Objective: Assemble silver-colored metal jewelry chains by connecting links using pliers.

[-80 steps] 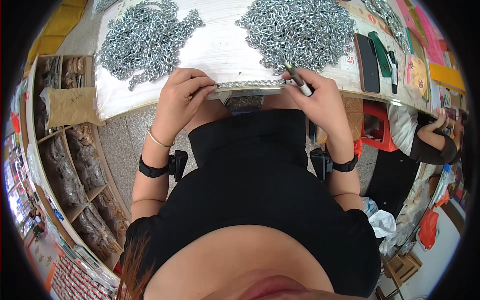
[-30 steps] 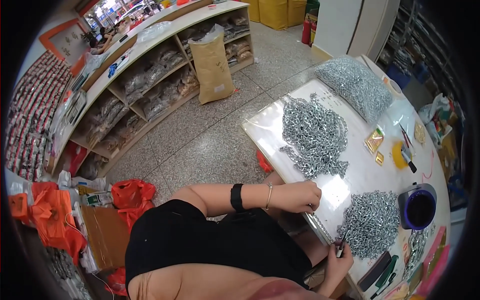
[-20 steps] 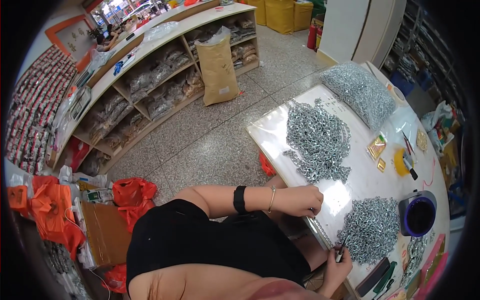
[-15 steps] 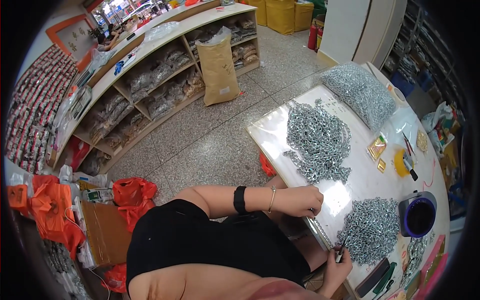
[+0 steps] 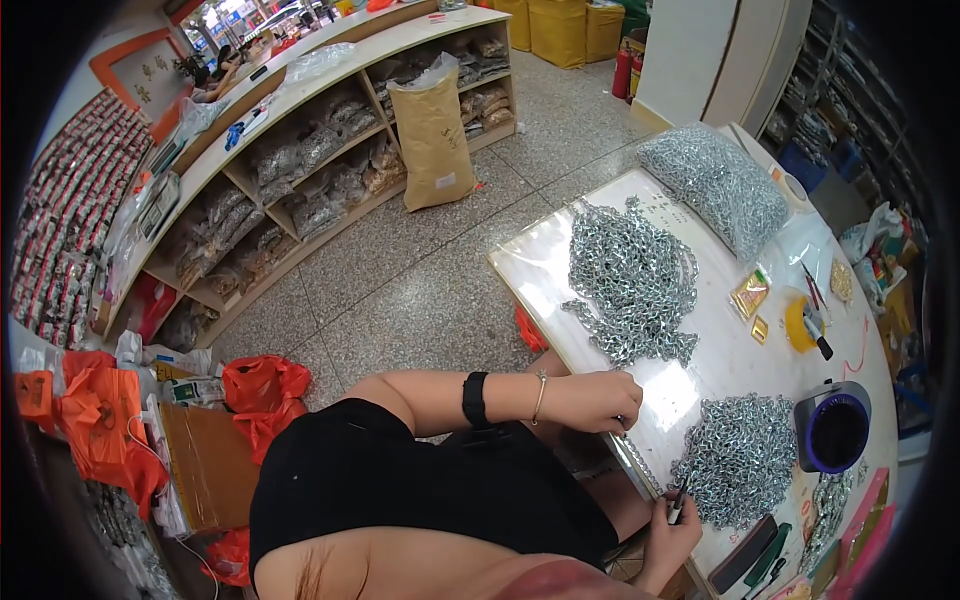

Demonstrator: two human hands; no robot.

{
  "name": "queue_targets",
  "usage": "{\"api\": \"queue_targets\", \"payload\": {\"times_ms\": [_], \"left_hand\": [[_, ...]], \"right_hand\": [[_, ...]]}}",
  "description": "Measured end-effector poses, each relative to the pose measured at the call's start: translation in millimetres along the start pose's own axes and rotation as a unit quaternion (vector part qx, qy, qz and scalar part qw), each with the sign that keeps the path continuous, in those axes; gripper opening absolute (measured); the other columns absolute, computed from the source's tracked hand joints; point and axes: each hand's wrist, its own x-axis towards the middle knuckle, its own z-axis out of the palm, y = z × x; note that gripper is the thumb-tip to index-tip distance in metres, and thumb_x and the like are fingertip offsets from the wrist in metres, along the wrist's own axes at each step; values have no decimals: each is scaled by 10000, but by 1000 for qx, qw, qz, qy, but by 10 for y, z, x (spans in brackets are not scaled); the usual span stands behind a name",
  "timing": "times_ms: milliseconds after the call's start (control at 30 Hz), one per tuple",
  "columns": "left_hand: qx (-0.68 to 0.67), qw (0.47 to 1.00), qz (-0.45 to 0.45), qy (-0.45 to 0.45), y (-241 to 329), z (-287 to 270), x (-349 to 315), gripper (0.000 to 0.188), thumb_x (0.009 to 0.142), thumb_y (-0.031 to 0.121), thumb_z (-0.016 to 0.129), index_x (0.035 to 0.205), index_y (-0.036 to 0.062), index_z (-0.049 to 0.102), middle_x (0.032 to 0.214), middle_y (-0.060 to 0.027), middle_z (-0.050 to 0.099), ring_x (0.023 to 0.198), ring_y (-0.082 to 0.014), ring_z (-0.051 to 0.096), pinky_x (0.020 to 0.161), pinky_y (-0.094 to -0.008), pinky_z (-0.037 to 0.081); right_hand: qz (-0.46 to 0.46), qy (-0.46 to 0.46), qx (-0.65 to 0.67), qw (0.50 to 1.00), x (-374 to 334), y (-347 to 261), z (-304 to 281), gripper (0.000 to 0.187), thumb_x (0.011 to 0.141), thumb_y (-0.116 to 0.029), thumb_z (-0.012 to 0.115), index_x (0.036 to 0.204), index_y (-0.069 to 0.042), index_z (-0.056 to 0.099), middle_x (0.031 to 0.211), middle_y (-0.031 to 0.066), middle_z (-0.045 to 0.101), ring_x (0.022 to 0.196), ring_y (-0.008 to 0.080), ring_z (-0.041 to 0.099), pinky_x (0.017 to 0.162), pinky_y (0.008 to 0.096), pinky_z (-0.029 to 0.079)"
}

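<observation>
My left hand (image 5: 600, 402), with a black band and a bracelet at its wrist, is closed at the table's near edge. It pinches one end of a silver chain (image 5: 641, 462) that runs along this edge toward my right hand. Lower down, my right hand (image 5: 670, 545) grips a small tool (image 5: 677, 508) with a pale handle and a dark tip, its kind unclear, at the chain's other end. Beside the tool lies a heap of loose silver chain (image 5: 738, 462). Farther back on the table spreads a bigger pile of silver chain (image 5: 632, 285).
A clear bag of chain (image 5: 715, 185) lies at the table's far end. On the right are a yellow tape roll (image 5: 800, 325), a dark round container (image 5: 837, 430) and a phone (image 5: 742, 555). A brown sack (image 5: 432, 140) leans against shelves. Red bags (image 5: 265, 395) sit left of me.
The whole view has shifted very slightly. Both hands keep their grip and place along the table edge.
</observation>
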Motion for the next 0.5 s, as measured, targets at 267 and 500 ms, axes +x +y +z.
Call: {"api": "queue_targets", "payload": {"times_ms": [267, 500], "left_hand": [[6, 1000, 1, 2, 7, 19, -4, 55, 802, 131, 766, 814, 95, 726, 926, -73, 651, 972, -303, 593, 895, -408, 483], [10, 1000, 4, 0, -14, 7, 0, 57, 805, 138, 766, 824, 95, 733, 929, -72, 655, 975, -301, 595, 893, -406, 485]], "right_hand": [[3, 2, -6, 1000, -13, -9, -7, 107, 873, -57, 696, 940, 26, 684, 830, 77, 702, 787, 137, 619, 765, 306, 509], [14, -7, -7, 1000, 0, -43, -13, 109, 869, -52, 700, 941, 28, 687, 831, 80, 702, 791, 142, 624, 771, 308, 511]]}}
